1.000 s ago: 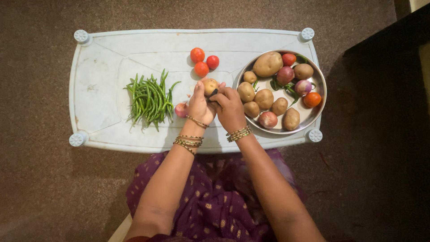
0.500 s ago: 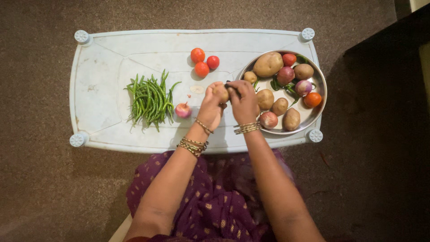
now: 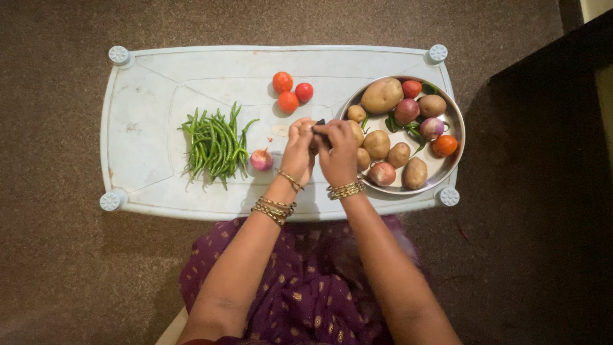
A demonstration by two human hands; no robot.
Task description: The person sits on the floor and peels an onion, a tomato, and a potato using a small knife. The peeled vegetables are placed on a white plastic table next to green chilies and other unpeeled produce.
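My left hand (image 3: 297, 151) and my right hand (image 3: 336, 152) meet over the middle of a pale plastic table (image 3: 143, 89). The left hand is closed around a small potato, which my fingers almost hide. The right hand grips a dark-handled cutting tool (image 3: 320, 121) whose tip pokes out above the fingers, against the potato. A thin slice of peel (image 3: 280, 130) lies just left of my hands. Both wrists wear gold bangles.
A steel bowl (image 3: 443, 167) at the right holds several potatoes, onions and tomatoes. Three tomatoes (image 3: 290, 91) sit behind my hands. A pile of green chillies (image 3: 214, 144) and one small onion (image 3: 260, 159) lie to the left. Brown carpet surrounds the table.
Both hands shifted right toward the bowl with the potato, then drew slightly back toward me. The potato, plainly visible a second ago, is now covered by my fingers.
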